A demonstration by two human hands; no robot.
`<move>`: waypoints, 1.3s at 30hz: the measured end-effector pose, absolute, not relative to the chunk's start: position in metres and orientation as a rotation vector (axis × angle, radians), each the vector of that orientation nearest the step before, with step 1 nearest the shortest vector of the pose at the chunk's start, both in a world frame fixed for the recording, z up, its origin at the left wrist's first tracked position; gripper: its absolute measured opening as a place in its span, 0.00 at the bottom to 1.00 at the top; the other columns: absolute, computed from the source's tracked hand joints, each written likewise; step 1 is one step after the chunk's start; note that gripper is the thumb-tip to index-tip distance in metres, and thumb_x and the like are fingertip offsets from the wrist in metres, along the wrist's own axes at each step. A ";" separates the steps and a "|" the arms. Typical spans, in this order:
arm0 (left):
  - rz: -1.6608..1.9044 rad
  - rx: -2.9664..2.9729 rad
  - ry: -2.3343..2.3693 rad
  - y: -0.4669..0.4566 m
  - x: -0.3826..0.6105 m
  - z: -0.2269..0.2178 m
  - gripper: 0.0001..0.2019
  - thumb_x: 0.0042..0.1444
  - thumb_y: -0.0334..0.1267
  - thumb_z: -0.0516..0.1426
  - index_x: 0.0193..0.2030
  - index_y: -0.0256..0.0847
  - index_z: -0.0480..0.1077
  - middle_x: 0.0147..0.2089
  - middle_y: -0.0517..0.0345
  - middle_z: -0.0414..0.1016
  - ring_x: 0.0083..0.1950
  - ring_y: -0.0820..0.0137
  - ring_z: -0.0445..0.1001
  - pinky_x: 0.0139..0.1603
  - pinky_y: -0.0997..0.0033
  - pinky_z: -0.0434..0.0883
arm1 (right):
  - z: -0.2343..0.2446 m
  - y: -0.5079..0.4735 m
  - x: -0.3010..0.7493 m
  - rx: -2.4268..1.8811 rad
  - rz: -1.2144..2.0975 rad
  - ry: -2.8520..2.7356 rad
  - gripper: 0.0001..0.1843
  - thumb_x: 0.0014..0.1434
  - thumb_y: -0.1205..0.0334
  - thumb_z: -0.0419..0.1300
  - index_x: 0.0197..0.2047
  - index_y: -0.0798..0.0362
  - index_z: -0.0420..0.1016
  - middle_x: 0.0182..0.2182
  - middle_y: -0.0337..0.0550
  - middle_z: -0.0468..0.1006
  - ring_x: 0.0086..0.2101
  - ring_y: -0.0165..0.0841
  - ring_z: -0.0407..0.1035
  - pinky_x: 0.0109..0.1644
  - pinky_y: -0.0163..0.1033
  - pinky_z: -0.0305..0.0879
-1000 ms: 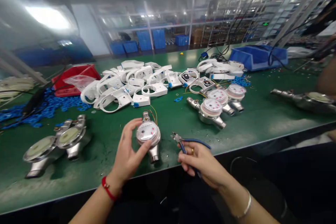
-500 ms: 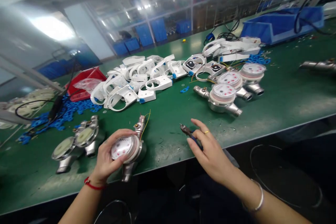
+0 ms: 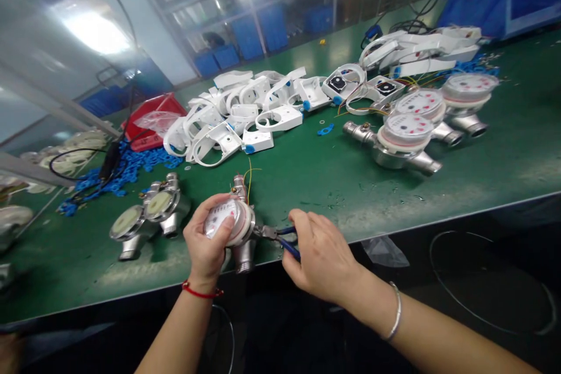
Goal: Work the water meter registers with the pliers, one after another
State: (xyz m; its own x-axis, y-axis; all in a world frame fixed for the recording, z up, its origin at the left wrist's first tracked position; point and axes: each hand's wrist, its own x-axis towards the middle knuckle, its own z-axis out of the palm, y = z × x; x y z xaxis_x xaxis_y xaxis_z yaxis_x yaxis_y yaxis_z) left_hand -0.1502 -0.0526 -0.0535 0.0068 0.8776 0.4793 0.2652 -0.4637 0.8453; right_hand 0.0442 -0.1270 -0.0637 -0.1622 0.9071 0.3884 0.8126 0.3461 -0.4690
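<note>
My left hand [image 3: 205, 242] is closed round the dial of a water meter [image 3: 243, 254], which is tilted near the bench's front edge. A thin yellow-green wire [image 3: 250, 184] rises from behind its far pipe end. In my right hand [image 3: 322, 254] are blue-handled pliers [image 3: 287, 239], the handles spread apart. The pliers' jaws meet the right side of the meter, just under the dial; what lies between them is too small to make out. Two metal meter bodies with pale faces [image 3: 160, 204] stand left of my left hand.
White plastic ring housings [image 3: 219, 143] lie heaped across the middle of the green bench [image 3: 307, 184]. Several finished-looking meters [image 3: 403, 134] stand to the right. A red bin [image 3: 153, 123], scattered blue clips [image 3: 96, 178] and a blue bin [image 3: 477, 9] are farther back.
My right hand has moved left with the pliers, bringing their jaws to the meter; the handles are now spread. My left hand keeps its hold on the meter. The camera view has shifted.
</note>
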 end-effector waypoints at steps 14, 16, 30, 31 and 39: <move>1.554 1.713 1.317 -0.059 -0.130 -0.052 0.16 0.48 0.43 0.63 0.43 0.39 0.73 0.40 0.57 0.75 0.39 0.68 0.73 0.40 0.71 0.70 | -0.058 -0.130 0.041 -1.587 0.241 -2.110 0.24 0.56 0.64 0.54 0.57 0.48 0.65 0.39 0.48 0.68 0.38 0.39 0.63 0.37 0.41 0.62; 1.548 1.726 1.320 -0.059 -0.130 -0.052 0.15 0.49 0.43 0.63 0.43 0.39 0.73 0.40 0.57 0.75 0.38 0.69 0.73 0.40 0.72 0.70 | -0.058 -0.131 0.041 -1.596 0.266 -2.112 0.24 0.56 0.64 0.53 0.57 0.49 0.65 0.39 0.48 0.68 0.38 0.40 0.64 0.37 0.41 0.62; 1.533 2.028 1.521 -0.063 -0.121 -0.046 0.15 0.53 0.46 0.59 0.43 0.38 0.72 0.40 0.55 0.74 0.40 0.67 0.72 0.43 0.67 0.70 | -0.038 -0.129 0.040 -1.750 0.321 -2.150 0.21 0.57 0.65 0.54 0.55 0.48 0.67 0.40 0.49 0.71 0.37 0.41 0.68 0.34 0.41 0.64; 1.527 2.048 1.515 -0.063 -0.121 -0.046 0.15 0.53 0.45 0.59 0.44 0.38 0.72 0.41 0.55 0.74 0.40 0.66 0.72 0.44 0.67 0.69 | -0.037 -0.127 0.042 -1.743 0.366 -2.139 0.20 0.56 0.65 0.54 0.53 0.47 0.68 0.38 0.48 0.71 0.36 0.41 0.68 0.34 0.40 0.63; 1.498 2.153 1.407 -0.061 -0.130 -0.049 0.14 0.58 0.44 0.55 0.45 0.39 0.72 0.43 0.54 0.73 0.44 0.64 0.71 0.48 0.63 0.68 | -0.035 -0.108 0.058 -1.514 1.069 -1.915 0.22 0.47 0.65 0.55 0.46 0.42 0.75 0.29 0.35 0.75 0.31 0.33 0.68 0.32 0.33 0.57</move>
